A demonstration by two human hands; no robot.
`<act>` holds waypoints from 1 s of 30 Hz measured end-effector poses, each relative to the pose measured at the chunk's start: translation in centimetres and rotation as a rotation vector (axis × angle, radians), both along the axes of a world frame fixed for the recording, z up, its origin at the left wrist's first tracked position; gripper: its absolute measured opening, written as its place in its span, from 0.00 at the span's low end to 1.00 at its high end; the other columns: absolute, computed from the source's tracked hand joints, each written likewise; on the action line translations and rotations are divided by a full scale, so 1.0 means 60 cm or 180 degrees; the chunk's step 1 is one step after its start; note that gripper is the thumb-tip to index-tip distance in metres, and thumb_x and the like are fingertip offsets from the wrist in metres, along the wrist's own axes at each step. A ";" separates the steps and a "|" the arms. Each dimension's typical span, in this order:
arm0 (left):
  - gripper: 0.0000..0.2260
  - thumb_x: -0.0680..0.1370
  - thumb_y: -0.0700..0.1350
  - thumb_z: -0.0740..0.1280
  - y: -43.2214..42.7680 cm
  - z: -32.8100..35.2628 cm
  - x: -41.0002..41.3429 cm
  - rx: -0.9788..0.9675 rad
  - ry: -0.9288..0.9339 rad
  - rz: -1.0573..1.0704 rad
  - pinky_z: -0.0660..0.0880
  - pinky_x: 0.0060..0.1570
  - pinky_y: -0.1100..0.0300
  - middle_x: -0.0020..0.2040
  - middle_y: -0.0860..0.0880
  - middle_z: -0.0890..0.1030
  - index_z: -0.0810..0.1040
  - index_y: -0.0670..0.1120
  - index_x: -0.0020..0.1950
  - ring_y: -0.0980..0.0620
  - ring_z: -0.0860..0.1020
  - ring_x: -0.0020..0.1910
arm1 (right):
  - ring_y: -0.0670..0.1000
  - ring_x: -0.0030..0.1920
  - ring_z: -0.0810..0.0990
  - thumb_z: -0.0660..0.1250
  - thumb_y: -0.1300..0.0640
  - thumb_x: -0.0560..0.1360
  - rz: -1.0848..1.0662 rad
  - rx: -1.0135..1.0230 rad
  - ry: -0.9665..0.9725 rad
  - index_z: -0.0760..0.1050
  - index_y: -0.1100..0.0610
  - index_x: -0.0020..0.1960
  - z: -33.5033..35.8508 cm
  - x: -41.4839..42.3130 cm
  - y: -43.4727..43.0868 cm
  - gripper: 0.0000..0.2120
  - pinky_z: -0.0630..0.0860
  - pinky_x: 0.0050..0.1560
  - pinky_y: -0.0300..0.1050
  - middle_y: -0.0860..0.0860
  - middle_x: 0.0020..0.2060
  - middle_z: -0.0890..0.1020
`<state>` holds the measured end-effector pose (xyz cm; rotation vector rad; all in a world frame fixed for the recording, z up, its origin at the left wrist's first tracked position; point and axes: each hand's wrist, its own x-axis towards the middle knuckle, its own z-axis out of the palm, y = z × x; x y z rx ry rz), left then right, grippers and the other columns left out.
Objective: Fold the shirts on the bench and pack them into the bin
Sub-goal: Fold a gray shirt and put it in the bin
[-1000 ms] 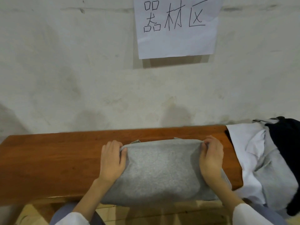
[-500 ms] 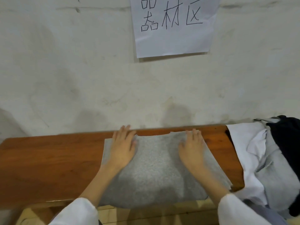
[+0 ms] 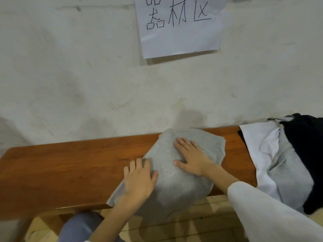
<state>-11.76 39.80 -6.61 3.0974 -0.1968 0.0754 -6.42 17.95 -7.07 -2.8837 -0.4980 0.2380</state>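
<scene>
A folded grey shirt (image 3: 176,186) lies askew on the brown wooden bench (image 3: 61,168), its near edge hanging over the bench's front. My left hand (image 3: 139,179) lies flat on the shirt's left edge, fingers straight, partly on the wood. My right hand (image 3: 192,157) presses flat on the shirt's upper middle with fingers spread. A heap of unfolded shirts in white (image 3: 257,147), grey (image 3: 286,177) and dark navy (image 3: 307,149) covers the bench's right end. No bin is in view.
A pale plaster wall (image 3: 87,75) rises right behind the bench, with a handwritten paper sign (image 3: 180,27) taped to it. A wooden floor (image 3: 201,222) shows below the bench front. My knee in blue-grey trousers (image 3: 78,227) is under the bench edge.
Both hands let go of the shirt's top fold and laid it flat. The shirt has since turned askew and shifted right; my left hand slid down to its left edge.
</scene>
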 end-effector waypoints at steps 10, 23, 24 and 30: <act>0.27 0.81 0.59 0.41 -0.037 -0.022 0.091 0.0012 0.0387 -0.1652 0.38 0.75 0.53 0.78 0.51 0.47 0.48 0.51 0.78 0.53 0.43 0.77 | 0.57 0.77 0.44 0.21 0.33 0.70 -0.1457 0.0025 -0.0432 0.43 0.61 0.77 -0.050 -0.110 0.052 0.46 0.30 0.71 0.52 0.59 0.76 0.47; 0.34 0.78 0.66 0.43 0.018 -0.034 0.047 0.0068 0.0171 -0.1627 0.34 0.73 0.55 0.78 0.48 0.43 0.43 0.49 0.78 0.49 0.40 0.77 | 0.45 0.75 0.33 0.35 0.34 0.75 0.0146 -0.0155 -0.0139 0.37 0.54 0.77 -0.013 -0.101 -0.068 0.37 0.34 0.74 0.42 0.49 0.76 0.37; 0.33 0.77 0.67 0.40 0.020 -0.039 0.045 0.0062 0.0271 -0.1657 0.30 0.72 0.57 0.77 0.49 0.38 0.39 0.49 0.76 0.51 0.36 0.76 | 0.46 0.75 0.33 0.34 0.33 0.75 0.0175 -0.0226 -0.0122 0.36 0.54 0.77 -0.017 -0.105 -0.070 0.38 0.34 0.74 0.43 0.49 0.76 0.36; 0.39 0.76 0.71 0.43 0.037 -0.047 -0.002 0.0216 0.0391 -0.1697 0.30 0.71 0.56 0.74 0.50 0.29 0.33 0.48 0.76 0.51 0.30 0.74 | 0.45 0.74 0.30 0.40 0.27 0.74 0.0325 -0.0270 -0.0167 0.32 0.54 0.76 -0.025 -0.144 -0.070 0.43 0.35 0.75 0.46 0.47 0.75 0.33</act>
